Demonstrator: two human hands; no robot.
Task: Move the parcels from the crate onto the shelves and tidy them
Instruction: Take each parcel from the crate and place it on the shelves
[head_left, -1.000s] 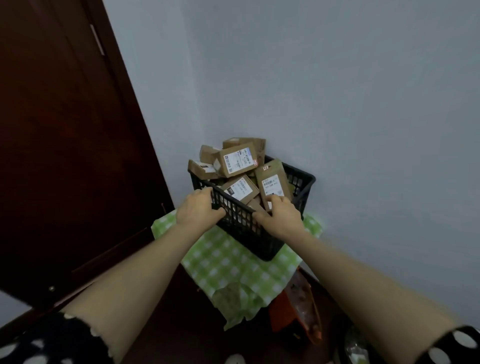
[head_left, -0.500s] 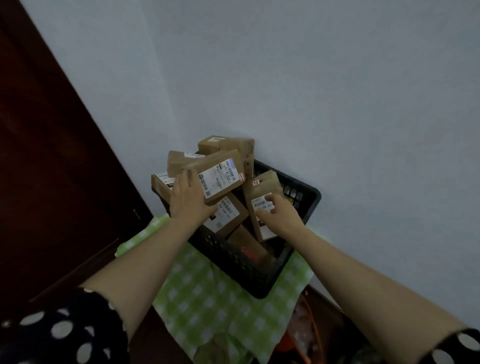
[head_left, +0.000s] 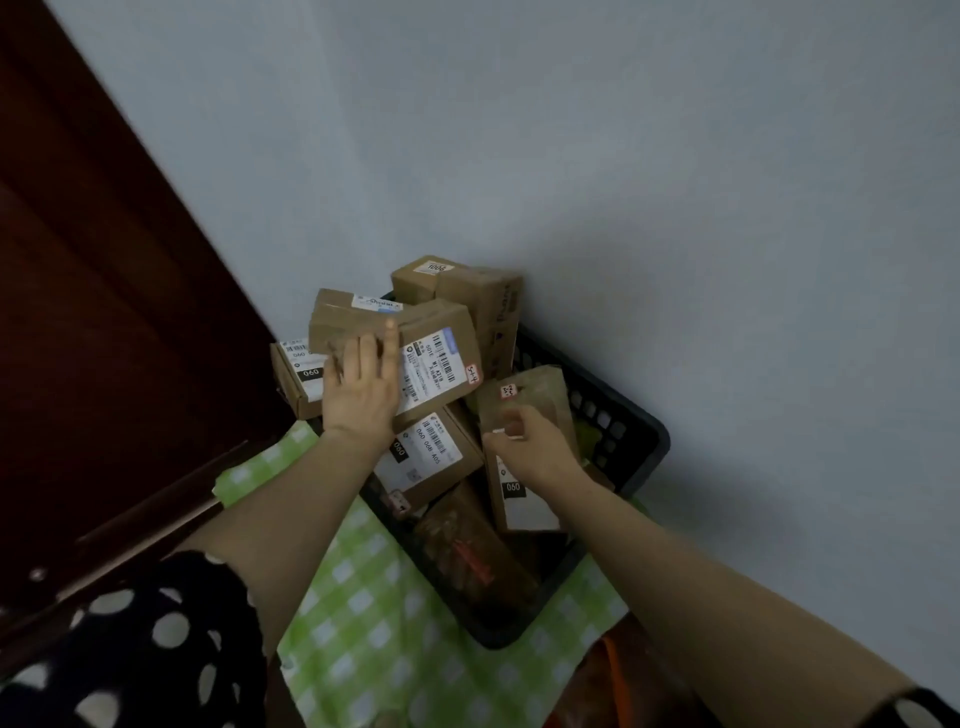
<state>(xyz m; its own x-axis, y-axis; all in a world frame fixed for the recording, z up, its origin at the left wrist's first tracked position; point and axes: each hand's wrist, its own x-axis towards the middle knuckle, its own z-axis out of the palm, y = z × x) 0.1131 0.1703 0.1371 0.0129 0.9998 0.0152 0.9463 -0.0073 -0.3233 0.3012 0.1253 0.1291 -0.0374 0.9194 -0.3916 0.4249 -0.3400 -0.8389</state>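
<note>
Both hands had quit the rim of the crate (head_left: 602, 415): left hand (head_left: 363, 387) lay spread on the top parcel (head_left: 441, 358), right hand (head_left: 535, 452) pinched an upright parcel (head_left: 540, 389), both parcels inside the crate. Unloading had only begun; next probably came gripping and lifting them clear.

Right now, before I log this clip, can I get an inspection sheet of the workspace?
Surface: a green-and-white checked cloth lies under the crate.
Job's things: the black crate is heaped with brown cardboard parcels. A labelled parcel lies on top and an upright parcel leans at the right. No shelves are in view.
Clutter: an orange item sits below the cloth's edge, too dim to identify.
Hands: the left hand rests on the labelled parcel with its fingers straight. The right hand appears to grip the upright parcel with curled fingers.
Cables: nothing seen.
Surroundings: a pale wall behind and a dark wooden door at the left.
</note>
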